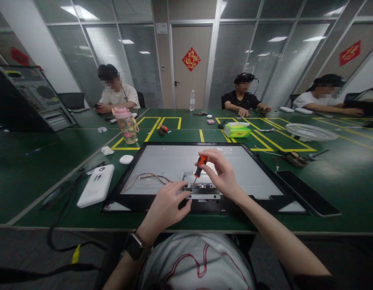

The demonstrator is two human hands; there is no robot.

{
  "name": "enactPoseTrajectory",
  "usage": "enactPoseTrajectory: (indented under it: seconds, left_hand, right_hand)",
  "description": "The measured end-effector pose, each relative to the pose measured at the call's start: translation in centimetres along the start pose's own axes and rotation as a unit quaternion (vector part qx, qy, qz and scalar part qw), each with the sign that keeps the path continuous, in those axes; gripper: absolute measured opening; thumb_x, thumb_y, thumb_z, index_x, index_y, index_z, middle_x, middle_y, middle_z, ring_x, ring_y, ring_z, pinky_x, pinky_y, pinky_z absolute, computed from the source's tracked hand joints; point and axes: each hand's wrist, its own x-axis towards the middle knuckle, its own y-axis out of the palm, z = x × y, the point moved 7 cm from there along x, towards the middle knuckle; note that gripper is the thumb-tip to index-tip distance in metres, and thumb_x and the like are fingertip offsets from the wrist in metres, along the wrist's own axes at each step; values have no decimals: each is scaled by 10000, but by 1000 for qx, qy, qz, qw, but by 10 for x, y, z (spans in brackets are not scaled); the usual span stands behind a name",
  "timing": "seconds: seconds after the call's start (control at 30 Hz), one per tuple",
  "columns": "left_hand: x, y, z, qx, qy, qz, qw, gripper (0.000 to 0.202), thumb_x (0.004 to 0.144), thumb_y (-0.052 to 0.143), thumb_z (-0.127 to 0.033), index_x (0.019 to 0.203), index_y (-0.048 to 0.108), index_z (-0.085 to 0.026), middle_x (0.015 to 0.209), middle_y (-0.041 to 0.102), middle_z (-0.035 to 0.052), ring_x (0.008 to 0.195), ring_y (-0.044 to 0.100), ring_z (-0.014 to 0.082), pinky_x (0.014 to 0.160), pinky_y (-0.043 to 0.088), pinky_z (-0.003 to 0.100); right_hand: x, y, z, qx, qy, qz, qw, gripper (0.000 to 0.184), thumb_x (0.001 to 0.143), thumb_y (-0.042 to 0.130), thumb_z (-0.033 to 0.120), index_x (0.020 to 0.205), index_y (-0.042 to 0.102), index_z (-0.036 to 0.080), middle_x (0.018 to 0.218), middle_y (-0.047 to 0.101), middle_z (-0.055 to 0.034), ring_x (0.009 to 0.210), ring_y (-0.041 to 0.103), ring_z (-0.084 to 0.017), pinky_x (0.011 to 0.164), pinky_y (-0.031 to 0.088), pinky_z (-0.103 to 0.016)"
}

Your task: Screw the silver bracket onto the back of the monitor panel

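Note:
My right hand [221,171] grips a screwdriver [201,161] with an orange and black handle, tilted, its shaft pointing down. The tip meets a metal bracket [209,196] at the lower middle of a flat display panel [165,157], which lies grey back up in a black frame. Beside the tip, my left hand [168,203] rests at the bracket's left end, fingers stretched out and thumb apart; nothing shows in it. Thin coloured wires [150,176] run over the panel left of the bracket. What lies under the left fingertips is hidden.
Left of the panel lie a white phone [96,186] and a white oval case [126,159], with a pink-lidded bottle [126,125] behind. A black phone [307,192] flanks its right side. Beyond are a tissue pack [237,129] and several people seated across the table.

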Motion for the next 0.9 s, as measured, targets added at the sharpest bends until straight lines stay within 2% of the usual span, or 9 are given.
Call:
enactPoseTrajectory:
  seconds: [0.13, 0.23, 0.37, 0.47, 0.63, 0.7, 0.77, 0.83, 0.9]
  left_hand:
    - [1, 0, 0, 2, 0, 1, 1000, 193, 858, 571, -215, 978, 721, -193, 1136, 688, 106, 961, 665, 261, 845, 557, 440]
    - [0, 0, 0, 6, 0, -3, 1000, 195, 854, 575, -217, 981, 722, -198, 1144, 689, 105, 964, 667, 260, 853, 558, 443]
    - [0, 0, 1, 6, 3, -11, 1000, 192, 854, 572, -220, 972, 722, -200, 1139, 692, 107, 960, 673, 260, 849, 562, 443]
    - [-1, 2, 2, 9, 7, -16, 1000, 182, 859, 564, -207, 953, 719, -197, 1131, 696, 106, 959, 677, 261, 846, 564, 440]
    - [-1, 2, 6, 22, 4, -44, 999, 200, 894, 502, -161, 897, 701, -189, 1052, 711, 94, 895, 684, 229, 803, 569, 398]
    - [-1, 1, 9, 25, -13, -61, 998, 200, 895, 491, -156, 864, 686, -188, 1009, 714, 89, 875, 683, 214, 797, 568, 376]
    - [-1, -1, 13, 31, -39, -75, 996, 190, 892, 492, -153, 833, 669, -187, 976, 712, 84, 852, 680, 204, 789, 566, 357]
    - [-1, -2, 16, 36, -62, -77, 994, 173, 885, 501, -152, 814, 655, -189, 953, 707, 75, 833, 674, 199, 778, 563, 348]
    - [0, 0, 17, 39, -76, -65, 994, 160, 876, 509, -145, 801, 642, -193, 950, 700, 66, 833, 668, 200, 774, 559, 347]
  right_hand:
    - [11, -3, 5, -88, -45, 3, 995, 219, 874, 673, 227, 1091, 649, 253, 949, 630, -53, 862, 620, -203, 786, 555, -380]
    - [16, -1, 5, -122, -57, 37, 990, 218, 903, 628, 249, 1121, 630, 239, 964, 643, -67, 885, 622, -214, 814, 545, -393]
    - [23, 3, 6, -99, -51, 111, 988, 280, 973, 478, 220, 1229, 589, 243, 1110, 673, -89, 1004, 645, -216, 897, 534, -405]
    - [30, 6, 13, -84, -53, 138, 985, 233, 957, 534, 246, 1167, 635, 245, 1032, 698, -66, 927, 663, -201, 858, 546, -375]
    - [30, 12, 18, -102, -69, 88, 989, 162, 875, 676, 345, 997, 695, 241, 844, 629, -32, 781, 618, -187, 759, 544, -349]
    - [25, 13, 15, -83, -68, 62, 992, 214, 920, 609, 319, 1111, 670, 244, 931, 651, -57, 867, 634, -201, 812, 543, -365]
    - [20, 16, 6, -41, -44, 74, 995, 307, 979, 483, 289, 1261, 598, 248, 1069, 668, -81, 954, 651, -206, 875, 538, -393]
    - [16, 17, -5, 23, -3, 82, 996, 347, 1006, 406, 285, 1317, 560, 260, 1091, 683, -74, 891, 681, -185, 843, 560, -390]
    - [14, 13, -18, 52, 35, 59, 996, 324, 991, 453, 310, 1277, 598, 264, 1045, 697, -60, 832, 685, -178, 806, 573, -381]
